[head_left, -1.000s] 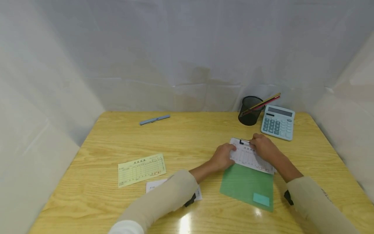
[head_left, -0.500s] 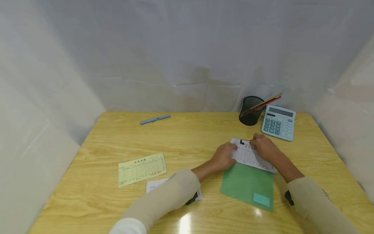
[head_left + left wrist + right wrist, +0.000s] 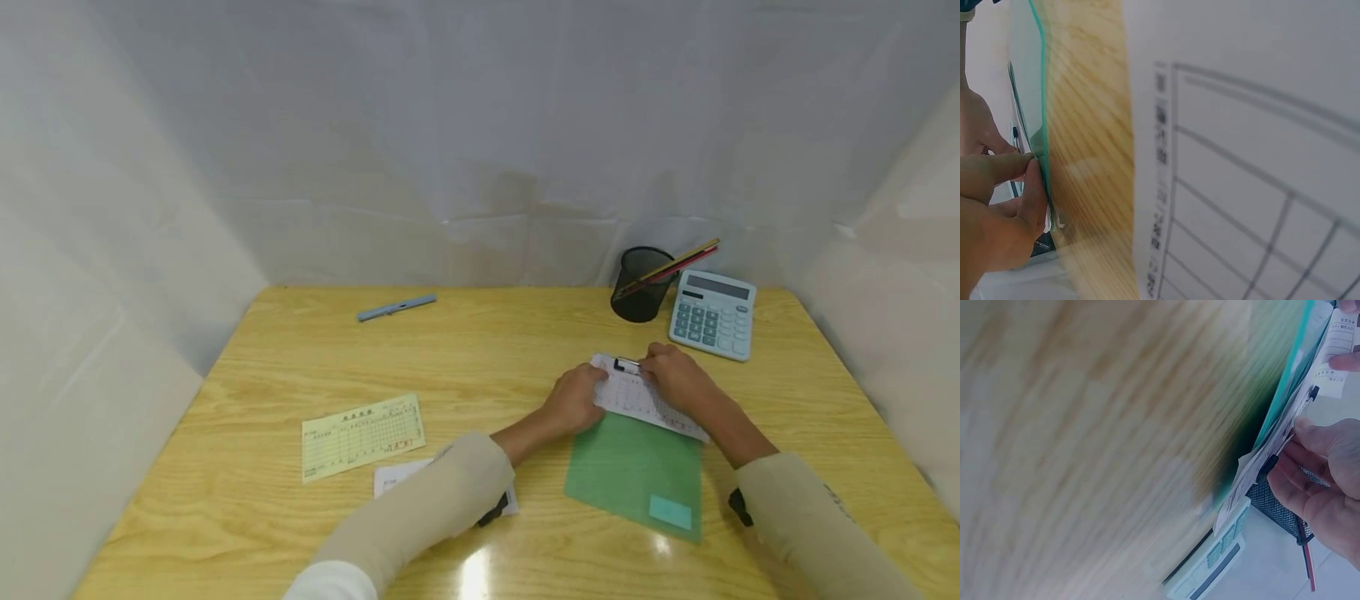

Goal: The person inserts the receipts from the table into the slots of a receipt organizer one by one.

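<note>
A translucent green clipboard (image 3: 633,475) lies on the table at the right, with a light blue label near its front edge. White printed forms (image 3: 630,398) lie over its upper part, under the wire clip (image 3: 627,362) with black ends. My left hand (image 3: 573,400) pinches the forms at the left edge, thumb on top. In the right wrist view, my right hand (image 3: 1329,481) grips the clip between thumb and fingers. The left wrist view shows the left fingertips close together at the board's teal edge (image 3: 1044,112). How many sheets lie there is hard to tell.
Behind the hands stand a black mesh pen cup (image 3: 637,287) with pencils and a blue calculator (image 3: 712,312). A blue pen (image 3: 396,307) lies at the back left. A yellow form (image 3: 363,437) lies left; another white form (image 3: 397,475) is partly under the left forearm.
The top white form has slid slightly up the clipboard, so its printed heading has gone under the clip. Both hands keep nearly the same place.
</note>
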Demonstrator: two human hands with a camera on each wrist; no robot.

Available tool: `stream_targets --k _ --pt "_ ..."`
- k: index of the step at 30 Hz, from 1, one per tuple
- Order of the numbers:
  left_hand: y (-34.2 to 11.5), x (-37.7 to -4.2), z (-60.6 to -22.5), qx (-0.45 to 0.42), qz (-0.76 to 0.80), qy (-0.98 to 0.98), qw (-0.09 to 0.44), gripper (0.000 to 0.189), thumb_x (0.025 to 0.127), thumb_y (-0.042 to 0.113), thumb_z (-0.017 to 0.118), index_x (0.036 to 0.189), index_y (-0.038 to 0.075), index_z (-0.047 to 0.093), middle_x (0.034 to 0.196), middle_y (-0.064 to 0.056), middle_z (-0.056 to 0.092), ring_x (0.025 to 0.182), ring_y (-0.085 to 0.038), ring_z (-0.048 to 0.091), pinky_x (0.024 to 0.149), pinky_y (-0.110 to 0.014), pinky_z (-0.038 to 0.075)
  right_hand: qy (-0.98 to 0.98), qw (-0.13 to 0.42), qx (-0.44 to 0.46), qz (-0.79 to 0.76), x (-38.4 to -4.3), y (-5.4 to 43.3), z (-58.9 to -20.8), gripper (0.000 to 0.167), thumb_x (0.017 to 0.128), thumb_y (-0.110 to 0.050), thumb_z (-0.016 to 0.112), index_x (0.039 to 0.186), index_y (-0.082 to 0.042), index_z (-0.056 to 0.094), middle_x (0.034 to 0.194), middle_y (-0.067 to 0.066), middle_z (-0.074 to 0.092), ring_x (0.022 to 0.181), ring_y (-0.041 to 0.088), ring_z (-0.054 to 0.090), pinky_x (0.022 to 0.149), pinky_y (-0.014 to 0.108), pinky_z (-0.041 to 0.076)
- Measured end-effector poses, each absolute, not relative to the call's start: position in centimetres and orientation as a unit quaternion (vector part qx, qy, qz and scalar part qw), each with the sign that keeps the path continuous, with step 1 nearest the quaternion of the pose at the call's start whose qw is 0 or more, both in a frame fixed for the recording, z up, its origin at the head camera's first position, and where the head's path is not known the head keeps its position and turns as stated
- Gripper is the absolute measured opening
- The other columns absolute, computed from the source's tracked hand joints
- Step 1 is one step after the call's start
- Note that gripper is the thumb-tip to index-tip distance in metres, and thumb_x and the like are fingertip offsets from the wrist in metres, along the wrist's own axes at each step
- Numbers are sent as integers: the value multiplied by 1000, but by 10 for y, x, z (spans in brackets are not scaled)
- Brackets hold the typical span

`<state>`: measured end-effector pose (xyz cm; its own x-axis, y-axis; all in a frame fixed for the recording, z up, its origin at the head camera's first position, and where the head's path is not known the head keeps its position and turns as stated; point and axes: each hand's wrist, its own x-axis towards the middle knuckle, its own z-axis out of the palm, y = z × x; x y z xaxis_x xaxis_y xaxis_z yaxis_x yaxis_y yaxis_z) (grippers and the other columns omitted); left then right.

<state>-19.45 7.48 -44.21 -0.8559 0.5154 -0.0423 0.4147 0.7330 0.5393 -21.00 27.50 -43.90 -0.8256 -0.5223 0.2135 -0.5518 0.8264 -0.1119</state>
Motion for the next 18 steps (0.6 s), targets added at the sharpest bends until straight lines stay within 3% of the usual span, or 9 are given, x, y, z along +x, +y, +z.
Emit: stream_targets --k 11,18 --pt "71 -193 -442 261 270 921 107 52 82 11 69 131 2 55 138 -11 53 131 -22 47 111 -29 35 -951 99 280 87 -210 273 -442 10 83 6 63 88 4 72 77 10 58 71 23 58 63 35 51" --pt "64 -191 -438 269 319 902 113 53 81 10 69 130 -3 54 135 -17 55 127 -26 51 107 -29 40 -955 94 268 85 -208 273 -439 11 82 3 67 91 6 72 76 10 56 70 23 58 62 36 50"
